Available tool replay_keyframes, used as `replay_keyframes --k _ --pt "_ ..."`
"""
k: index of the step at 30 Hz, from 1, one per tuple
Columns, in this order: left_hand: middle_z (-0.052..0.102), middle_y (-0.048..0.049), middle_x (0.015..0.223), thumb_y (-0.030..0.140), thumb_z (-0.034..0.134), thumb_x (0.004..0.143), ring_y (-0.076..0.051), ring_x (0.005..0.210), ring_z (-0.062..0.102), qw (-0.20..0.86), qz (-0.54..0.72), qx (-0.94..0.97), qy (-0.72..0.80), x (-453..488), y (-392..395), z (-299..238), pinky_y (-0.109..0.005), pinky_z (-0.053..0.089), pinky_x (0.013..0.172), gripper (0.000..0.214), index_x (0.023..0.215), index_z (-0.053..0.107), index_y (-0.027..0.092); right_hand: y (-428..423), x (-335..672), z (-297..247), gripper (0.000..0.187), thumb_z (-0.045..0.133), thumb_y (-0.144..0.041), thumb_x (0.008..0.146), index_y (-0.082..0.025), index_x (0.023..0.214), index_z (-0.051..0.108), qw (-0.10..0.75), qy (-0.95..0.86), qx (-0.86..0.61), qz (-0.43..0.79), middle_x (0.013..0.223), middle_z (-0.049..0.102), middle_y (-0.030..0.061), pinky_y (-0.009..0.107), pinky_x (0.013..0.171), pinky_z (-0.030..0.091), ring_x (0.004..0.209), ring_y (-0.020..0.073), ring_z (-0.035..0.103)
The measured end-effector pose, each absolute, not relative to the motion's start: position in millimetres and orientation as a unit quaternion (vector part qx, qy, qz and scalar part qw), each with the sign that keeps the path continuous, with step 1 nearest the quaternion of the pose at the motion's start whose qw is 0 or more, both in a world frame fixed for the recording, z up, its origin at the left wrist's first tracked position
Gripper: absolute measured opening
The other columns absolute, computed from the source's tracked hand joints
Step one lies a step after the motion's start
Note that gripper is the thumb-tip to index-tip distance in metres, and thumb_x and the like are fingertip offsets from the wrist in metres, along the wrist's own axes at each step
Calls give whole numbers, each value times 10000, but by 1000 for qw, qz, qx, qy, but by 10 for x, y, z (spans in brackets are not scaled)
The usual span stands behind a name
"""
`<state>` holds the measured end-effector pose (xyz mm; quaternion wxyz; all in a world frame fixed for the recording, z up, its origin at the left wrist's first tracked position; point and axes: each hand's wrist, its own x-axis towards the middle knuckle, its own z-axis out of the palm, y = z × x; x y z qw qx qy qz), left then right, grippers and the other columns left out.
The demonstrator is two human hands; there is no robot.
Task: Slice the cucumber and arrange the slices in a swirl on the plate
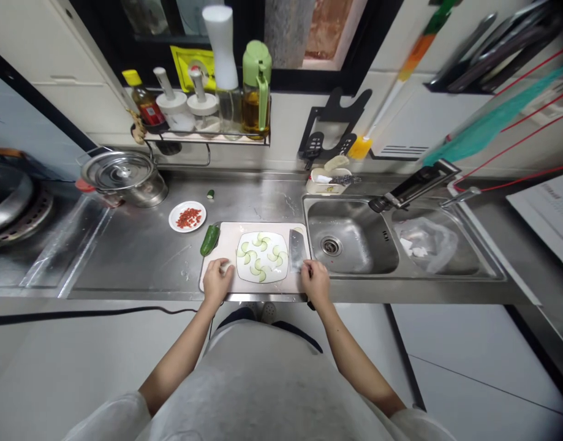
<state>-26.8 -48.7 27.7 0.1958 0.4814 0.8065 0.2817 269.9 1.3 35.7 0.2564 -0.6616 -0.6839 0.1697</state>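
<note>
Cucumber slices (pixel 247 253), thin pale crescents, lie in four pinwheels on the squarish white plate (pixel 262 256), which sits mid-board between your hands, likely so that either can reach every cluster. Your left hand (pixel 217 280) rests over the near left corner of the cutting board (pixel 228 239), fingers loosely curled, a gap between thumb and forefinger and nothing visible held. Your right hand (pixel 316 283) is at the board's right edge, fingers bent, beside the cleaver (pixel 296 246); you hide its handle, so whether you are gripping it cannot be told. Its blade lies right of the plate, probably to spare the slices while staying within reach. An uncut cucumber piece (pixel 210 241) leans across the board's left edge, seemingly out of the way. Beyond it, a small round plate (pixel 172 218) holds chopped red bits (pixel 189 217), apart from the green. The steel pot (pixel 147 194) is lidded, its contents hidden; the green-topped oil dispenser (pixel 255 110) holds amber liquid; the right basin contains a plastic bag (pixel 440 248) with white scraps.
</note>
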Motion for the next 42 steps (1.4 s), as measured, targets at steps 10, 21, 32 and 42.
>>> replay_keyframes --k 10,21,32,42 --pt "652 5 713 319 556 791 -162 717 626 346 252 412 804 -190 -355 170 -269 463 730 372 1124 625 168 65 2355 430 361 485 -257 882 -144 1203 609 46 -660 -692 289 796 686 44 245 694 367 805 185 606" --pt "559 -83 1137 371 492 910 -244 968 496 64 143 656 738 -71 -434 275 -336 426 748 332 1207 638 345 294 1764 520 335 427 -217 934 -227 1165 669 58 -834 -519 177 1050 591 105 305 783 366 982 234 468" --pt "517 -101 1201 464 479 908 -259 962 465 55 122 669 731 -42 -366 254 -369 410 779 386 1251 610 345 665 1379 380 337 455 -280 936 -258 1218 638 53 -908 -390 140 1163 508 113 372 876 320 1022 255 382" --pt "555 -96 1316 406 436 937 -296 1180 432 39 132 726 674 -33 -372 186 -430 379 891 373 1235 609 264 723 1297 309 265 447 -276 952 -202 1022 693 76 -884 -437 150 1081 535 102 339 853 334 993 238 390"
